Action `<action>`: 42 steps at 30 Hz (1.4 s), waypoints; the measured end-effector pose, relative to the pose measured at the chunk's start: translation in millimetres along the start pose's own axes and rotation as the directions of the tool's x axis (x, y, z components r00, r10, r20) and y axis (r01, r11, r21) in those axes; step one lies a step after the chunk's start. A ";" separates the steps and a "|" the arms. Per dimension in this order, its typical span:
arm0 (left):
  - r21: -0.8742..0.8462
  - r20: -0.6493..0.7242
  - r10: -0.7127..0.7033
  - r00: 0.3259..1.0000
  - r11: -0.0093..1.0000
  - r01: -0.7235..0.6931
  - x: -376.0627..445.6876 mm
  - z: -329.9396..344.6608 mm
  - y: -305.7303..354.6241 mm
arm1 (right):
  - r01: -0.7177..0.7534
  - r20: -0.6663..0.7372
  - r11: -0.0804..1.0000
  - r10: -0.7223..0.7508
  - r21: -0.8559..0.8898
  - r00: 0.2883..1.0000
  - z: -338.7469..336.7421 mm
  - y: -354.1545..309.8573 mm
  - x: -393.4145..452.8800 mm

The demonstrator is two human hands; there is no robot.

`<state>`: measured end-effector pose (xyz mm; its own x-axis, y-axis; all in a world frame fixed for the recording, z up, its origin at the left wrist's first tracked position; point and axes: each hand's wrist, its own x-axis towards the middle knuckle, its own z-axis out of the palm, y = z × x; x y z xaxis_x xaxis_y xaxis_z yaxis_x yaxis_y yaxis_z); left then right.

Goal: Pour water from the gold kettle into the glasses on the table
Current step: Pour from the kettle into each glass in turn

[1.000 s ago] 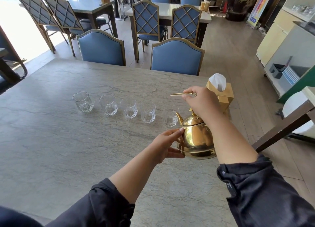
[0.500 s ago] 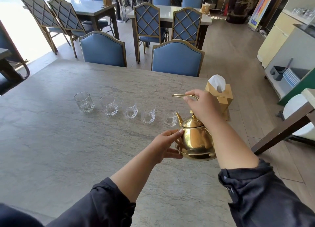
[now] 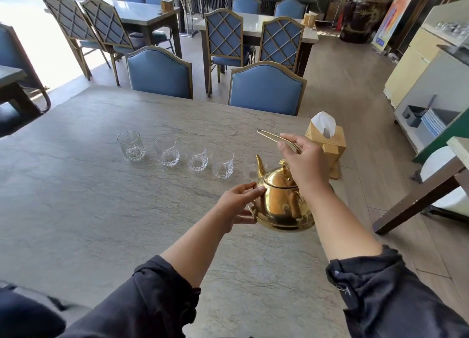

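Note:
The gold kettle [image 3: 280,203] hangs just above the grey stone table [image 3: 88,210], right of centre. My right hand [image 3: 303,163] grips its thin handle from above. My left hand [image 3: 237,205] rests against the kettle's left side and underside, steadying it. The spout points away from me toward the rightmost glass [image 3: 252,167], which is partly hidden behind it. Several clear cut glasses stand in a row to the left, from the leftmost glass [image 3: 131,146] to the one beside the spout [image 3: 222,168]. They look empty.
A wooden tissue box [image 3: 327,144] stands at the table's right edge, just behind my right hand. Two blue chairs [image 3: 266,88] are pushed in at the far side. A dark table corner [image 3: 418,198] sits to the right across the aisle.
The kettle's spout has swung a little away from me toward the rightmost glass. Both hands keep their hold on the kettle.

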<state>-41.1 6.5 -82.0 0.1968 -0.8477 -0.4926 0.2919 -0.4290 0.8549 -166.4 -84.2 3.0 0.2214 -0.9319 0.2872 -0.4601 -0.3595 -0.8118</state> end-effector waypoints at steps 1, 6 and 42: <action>-0.016 -0.007 0.010 1.000 1.000 -0.010 -0.9 -4.0 1.1 | 0.006 0.001 1.000 -0.006 0.001 1.000 2.2 -5.2 0.6; -0.065 -0.015 0.025 1.000 0.998 -0.026 -4.5 -31.3 11.7 | 0.032 0.019 0.999 -0.032 -0.018 0.999 21.3 -33.1 8.3; -0.072 0.129 -0.105 0.986 0.991 0.115 7.1 -95.0 15.3 | 0.006 0.179 0.957 0.048 -0.290 0.983 92.9 -75.7 38.3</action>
<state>53.7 23.6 -88.0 0.0427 -0.8313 -0.5541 0.3789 -0.4997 0.7789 -43.3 -88.2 28.3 0.3495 -0.9244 0.1527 -0.6881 -0.3638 -0.6278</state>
